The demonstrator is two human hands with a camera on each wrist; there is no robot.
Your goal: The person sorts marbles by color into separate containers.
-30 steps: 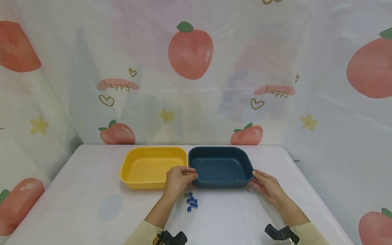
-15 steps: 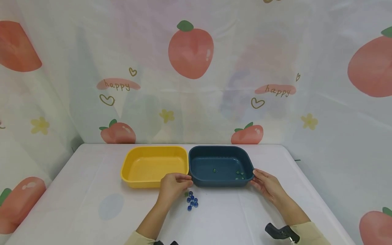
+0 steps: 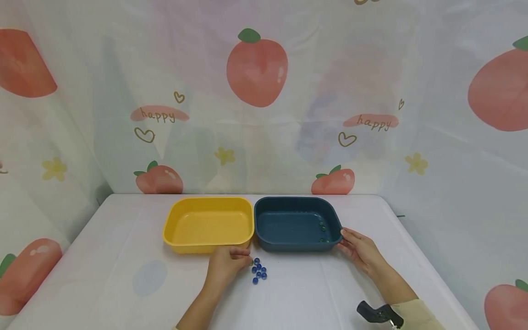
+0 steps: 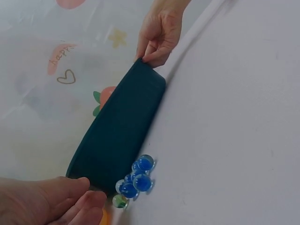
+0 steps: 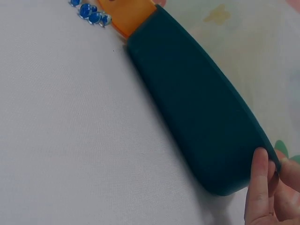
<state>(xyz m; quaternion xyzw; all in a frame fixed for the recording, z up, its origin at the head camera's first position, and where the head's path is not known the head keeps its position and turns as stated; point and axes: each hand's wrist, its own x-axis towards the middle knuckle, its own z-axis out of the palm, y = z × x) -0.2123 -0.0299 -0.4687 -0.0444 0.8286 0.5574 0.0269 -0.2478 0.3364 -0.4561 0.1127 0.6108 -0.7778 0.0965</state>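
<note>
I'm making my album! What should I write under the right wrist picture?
A right hand grips the dark blue tray by one corner; blue marbles lie near the yellow tray.

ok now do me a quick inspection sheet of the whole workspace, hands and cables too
Surface: white table
Things: yellow tray and blue tray side by side; green marbles in the blue one; blue marbles and a lone green marble on the table
Clutter: nothing seen
Hands: left hand near the lone green marble, contact unclear; right hand grips the blue tray's right end
Cables: nothing seen
Surroundings: fruit-print cloth
</note>
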